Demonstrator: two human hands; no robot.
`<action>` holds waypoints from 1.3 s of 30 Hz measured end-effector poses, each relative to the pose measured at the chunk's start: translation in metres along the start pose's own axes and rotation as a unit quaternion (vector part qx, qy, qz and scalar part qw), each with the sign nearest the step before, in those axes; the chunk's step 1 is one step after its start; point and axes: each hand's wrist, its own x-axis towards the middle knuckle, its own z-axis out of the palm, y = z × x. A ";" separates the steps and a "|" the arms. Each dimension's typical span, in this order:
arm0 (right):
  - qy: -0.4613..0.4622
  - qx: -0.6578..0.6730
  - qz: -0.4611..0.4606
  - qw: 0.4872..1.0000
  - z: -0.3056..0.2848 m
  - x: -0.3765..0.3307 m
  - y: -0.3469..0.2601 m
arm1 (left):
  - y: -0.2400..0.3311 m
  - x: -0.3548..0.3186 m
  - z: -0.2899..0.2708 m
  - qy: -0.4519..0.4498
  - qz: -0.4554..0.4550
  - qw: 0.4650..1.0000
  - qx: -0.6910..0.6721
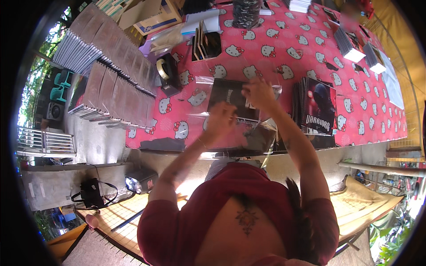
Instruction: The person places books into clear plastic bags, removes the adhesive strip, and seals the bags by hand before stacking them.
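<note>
A black spiral-bound notebook (226,95) lies on the pink table, with clear plastic film (204,80) around it and sticking out past its edges. My left hand (220,119) is over its lower left part, the fingers bent and blurred by motion. Over the upper right part reaches my right hand (259,94), fingers bent and apart; whether it touches the film is hard to see. To the right stands a stack of dark notebooks (318,106), its top cover showing a hooded figure in red light.
Tall stacks of wrapped notebooks (117,91) fill the table's left side. Nearby are a tape dispenser (167,75), a dark holder with upright slats (206,46) and an open cardboard box (155,17). A black-wrapped cylinder (246,14) stands behind; small notebook piles (350,46) lie far right.
</note>
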 end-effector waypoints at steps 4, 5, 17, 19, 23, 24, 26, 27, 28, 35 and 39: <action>-0.203 0.074 -0.016 0.976 0.018 0.053 0.052 | 0.033 -0.006 0.004 -0.030 0.077 0.995 0.047; -0.248 0.147 -0.013 0.957 0.010 0.065 0.061 | 0.027 -0.006 0.005 -0.026 0.094 0.993 0.063; -0.279 0.455 0.165 0.830 -0.095 0.057 0.040 | -0.094 0.018 -0.066 0.083 -0.309 0.853 -0.412; -0.152 0.452 0.191 0.858 -0.116 0.058 0.023 | -0.071 0.060 -0.111 0.198 -0.321 0.778 -0.502; -0.103 0.163 -0.106 0.976 -0.157 0.085 -0.024 | -0.034 0.147 -0.198 -0.124 -0.198 0.970 -0.072; -0.100 0.097 -0.134 0.981 -0.170 0.095 -0.033 | -0.027 0.159 -0.207 -0.202 -0.138 0.966 0.086; -0.014 0.061 -0.155 0.986 -0.197 0.100 -0.054 | -0.028 0.162 -0.228 0.038 -0.119 0.992 -0.019; 0.065 0.094 -0.150 0.982 -0.208 0.091 -0.068 | -0.035 0.158 -0.238 0.160 -0.109 0.979 -0.071; 0.140 0.130 -0.141 0.972 -0.213 0.079 -0.083 | -0.048 0.149 -0.244 0.260 -0.112 0.951 -0.128; 0.085 0.071 -0.455 0.884 -0.135 0.101 -0.133 | -0.241 -0.002 -0.118 0.116 -0.500 0.834 -0.200; 0.034 0.096 -0.377 0.920 -0.157 0.110 -0.137 | -0.268 -0.013 -0.099 0.112 -0.469 0.792 -0.373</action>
